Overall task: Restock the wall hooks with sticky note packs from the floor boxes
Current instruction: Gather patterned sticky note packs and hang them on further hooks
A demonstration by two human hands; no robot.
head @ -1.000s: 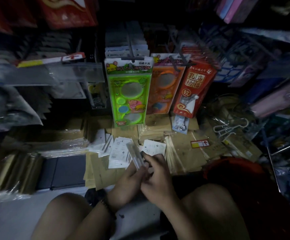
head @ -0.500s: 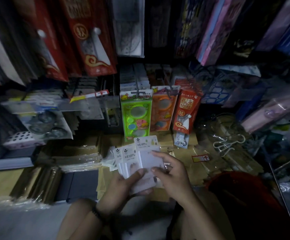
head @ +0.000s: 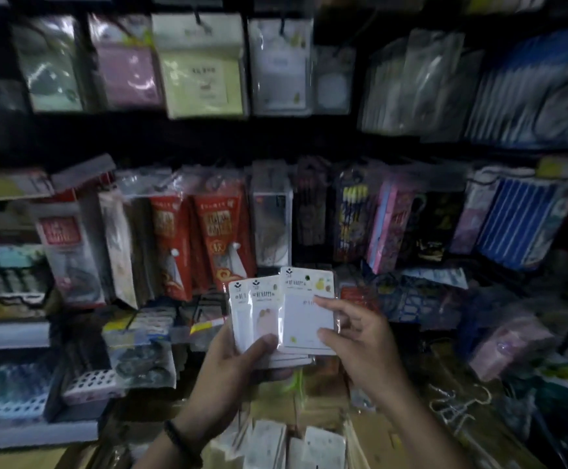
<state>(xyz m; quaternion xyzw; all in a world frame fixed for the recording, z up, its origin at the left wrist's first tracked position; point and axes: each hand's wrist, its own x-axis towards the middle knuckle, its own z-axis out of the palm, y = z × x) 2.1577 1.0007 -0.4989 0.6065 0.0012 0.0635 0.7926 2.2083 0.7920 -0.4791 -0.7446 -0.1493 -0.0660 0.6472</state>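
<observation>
Now, the left hand's (head: 233,365) grip holds fanned glossy rectangular sticky note packs (head: 304,319); right hand (head: 360,346) pinches the front one.

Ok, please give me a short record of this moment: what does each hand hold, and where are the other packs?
left hand: holds a fan of sticky note packs, thumb on the front
right hand: pinches the front pack at its right edge
packs showing in fan: three
top row: hanging packs, blurred
below the hands: loose packs among cardboard
light: dim
</observation>
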